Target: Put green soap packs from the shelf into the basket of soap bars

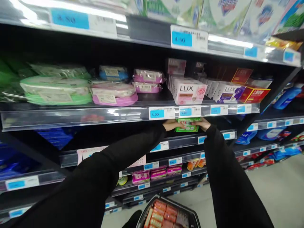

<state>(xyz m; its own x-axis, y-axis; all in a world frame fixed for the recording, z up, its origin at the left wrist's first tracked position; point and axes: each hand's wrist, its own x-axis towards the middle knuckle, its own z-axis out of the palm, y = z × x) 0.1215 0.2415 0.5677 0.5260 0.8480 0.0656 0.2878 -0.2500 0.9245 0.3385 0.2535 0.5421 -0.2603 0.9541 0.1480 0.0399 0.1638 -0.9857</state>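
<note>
Both my arms in black sleeves reach into a store shelf. My left hand (171, 125) and my right hand (203, 123) grip the two ends of a green packaged box (187, 124), held just under the edge of the shelf with the LUX soap boxes (188, 91). Much of both hands is hidden behind the shelf's price rail, but the visible fingers are wrapped round the pack.
Pink and green wrapped packs (114, 93) lie on the shelf to the left. Blue price tags (157, 113) line the shelf edges. A black basket (166, 215) with orange-red packs sits below me. Blue bottles (288, 96) stand at right, above grey floor.
</note>
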